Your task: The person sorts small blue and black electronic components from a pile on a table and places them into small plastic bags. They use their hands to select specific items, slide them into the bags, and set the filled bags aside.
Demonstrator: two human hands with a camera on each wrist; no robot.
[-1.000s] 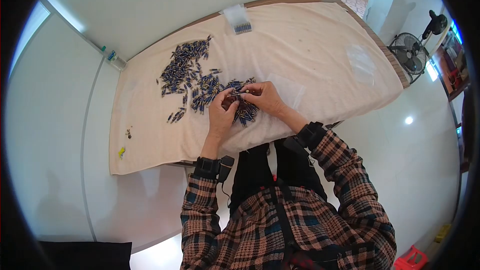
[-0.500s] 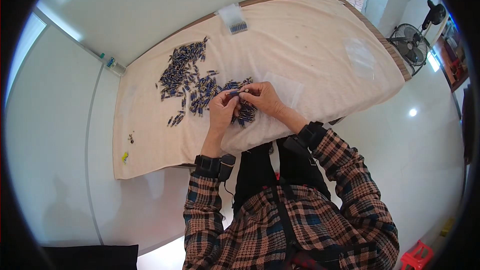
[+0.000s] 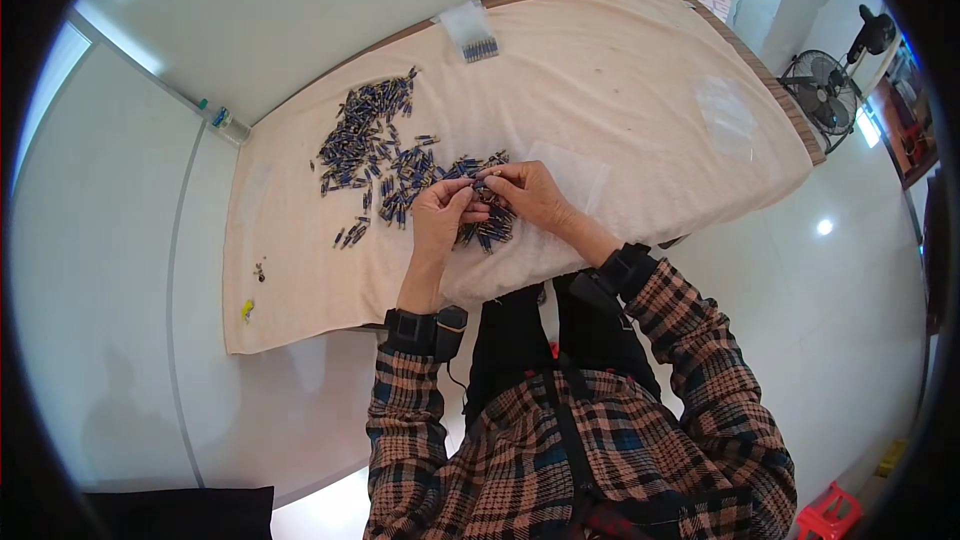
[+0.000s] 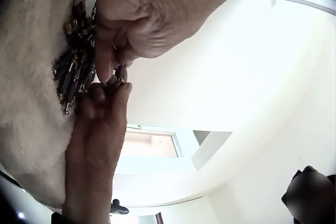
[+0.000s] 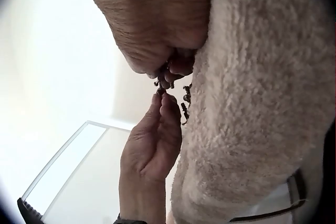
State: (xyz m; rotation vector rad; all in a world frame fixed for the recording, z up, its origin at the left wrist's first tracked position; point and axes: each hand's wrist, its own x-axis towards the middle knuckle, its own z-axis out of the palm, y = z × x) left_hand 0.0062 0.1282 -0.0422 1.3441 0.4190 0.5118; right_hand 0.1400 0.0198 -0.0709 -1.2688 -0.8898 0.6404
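Just above the near pile (image 3: 488, 232) of small blue cylinders with brass-coloured ends, both hands meet fingertip to fingertip. My left hand (image 3: 440, 218) pinches one such small piece (image 4: 122, 73) between thumb and fingers. From the other side my right hand (image 3: 532, 196) has thumb and forefinger at its end, with a bit of metal (image 5: 156, 82) showing between the fingertips in the right wrist view. Most of the held piece is hidden by the fingers. More loose blue cylinders (image 3: 410, 180) lie left of the hands.
A larger heap of blue cylinders (image 3: 365, 130) lies farther back on the cream cloth (image 3: 300, 240). A plastic bag with a row of pieces (image 3: 480, 50) is at the back. Flat clear bags (image 3: 725, 120) lie right. A yellow item (image 3: 248, 310) sits at the left edge.
The blue piece seen between the hands half a second ago is now mostly covered by fingers. Fingertips have shifted slightly around it; the piles look unchanged.
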